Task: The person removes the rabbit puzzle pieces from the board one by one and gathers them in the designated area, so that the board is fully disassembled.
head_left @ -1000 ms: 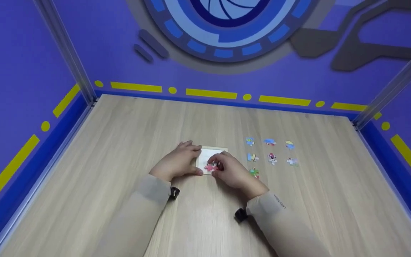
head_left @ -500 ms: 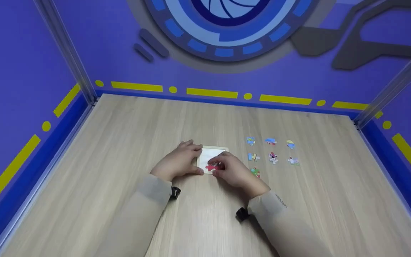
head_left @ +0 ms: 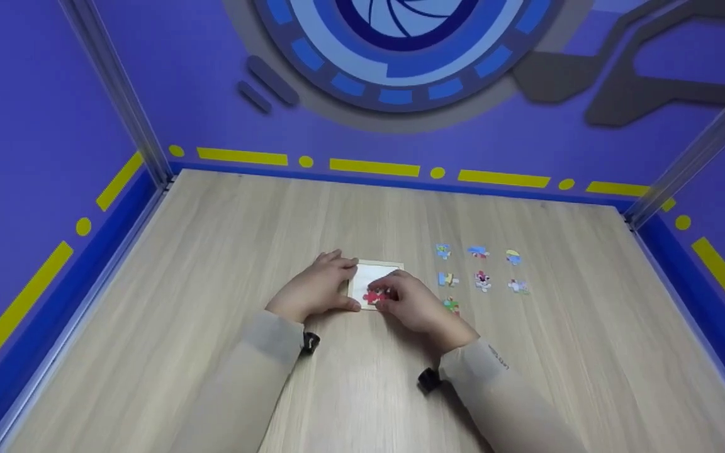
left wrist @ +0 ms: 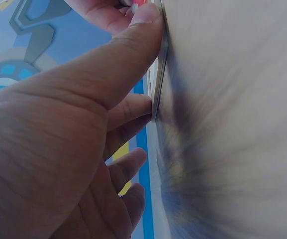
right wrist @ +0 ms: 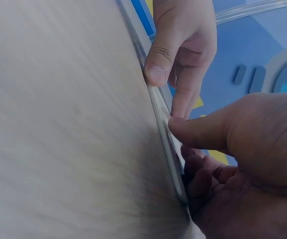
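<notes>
A small square puzzle tray (head_left: 369, 274) with a pale rim and white floor lies flat mid-table. The left hand (head_left: 313, 288) holds its left side, thumb at the near corner and a finger at the far one. In the left wrist view that thumb (left wrist: 133, 42) rests on the tray's rim. Over the tray's near right part, the right hand (head_left: 418, 307) bends its fingers and thumb around a red jigsaw piece (head_left: 372, 297), partly hidden beneath them. In the right wrist view, the right thumb (right wrist: 203, 132) reaches over the tray's edge (right wrist: 165, 144).
Several loose jigsaw pieces lie right of the tray, among them a blue one (head_left: 478, 251), a red-and-white one (head_left: 482, 281) and a green one (head_left: 451, 306) close to the right hand. Purple walls (head_left: 362, 141) border the wooden table (head_left: 262, 214).
The red piece has turned and shifted slightly within the tray under the right fingers. The left hand keeps its place at the tray's side.
</notes>
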`<state>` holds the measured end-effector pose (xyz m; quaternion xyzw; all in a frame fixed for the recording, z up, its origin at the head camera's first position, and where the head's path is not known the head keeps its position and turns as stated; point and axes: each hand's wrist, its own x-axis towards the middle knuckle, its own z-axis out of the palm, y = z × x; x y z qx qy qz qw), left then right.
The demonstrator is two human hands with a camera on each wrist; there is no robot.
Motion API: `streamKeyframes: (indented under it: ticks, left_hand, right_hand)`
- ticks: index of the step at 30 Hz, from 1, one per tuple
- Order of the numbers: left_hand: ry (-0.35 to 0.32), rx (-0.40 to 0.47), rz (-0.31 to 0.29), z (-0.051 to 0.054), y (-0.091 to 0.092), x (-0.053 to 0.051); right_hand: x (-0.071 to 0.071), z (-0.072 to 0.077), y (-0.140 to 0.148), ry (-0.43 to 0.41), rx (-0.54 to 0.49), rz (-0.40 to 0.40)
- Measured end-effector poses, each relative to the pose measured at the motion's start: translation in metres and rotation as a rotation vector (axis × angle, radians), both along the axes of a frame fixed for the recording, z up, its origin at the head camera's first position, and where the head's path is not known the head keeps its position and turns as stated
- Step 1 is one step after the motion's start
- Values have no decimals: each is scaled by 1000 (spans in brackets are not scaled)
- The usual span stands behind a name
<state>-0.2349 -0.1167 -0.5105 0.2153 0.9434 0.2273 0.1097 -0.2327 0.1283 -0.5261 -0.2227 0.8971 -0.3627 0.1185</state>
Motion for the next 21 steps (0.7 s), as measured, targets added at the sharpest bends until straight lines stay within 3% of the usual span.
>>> streamKeyframes:
  ticks: [12,21]
  left_hand:
    - [-14,5,2,-4,-1,-1]
    - [-35,-6,21,-4,0,1]
  right_hand:
    - [2,18,15,-81,-19,-1]
    - [8,33,62,-73,-62,21]
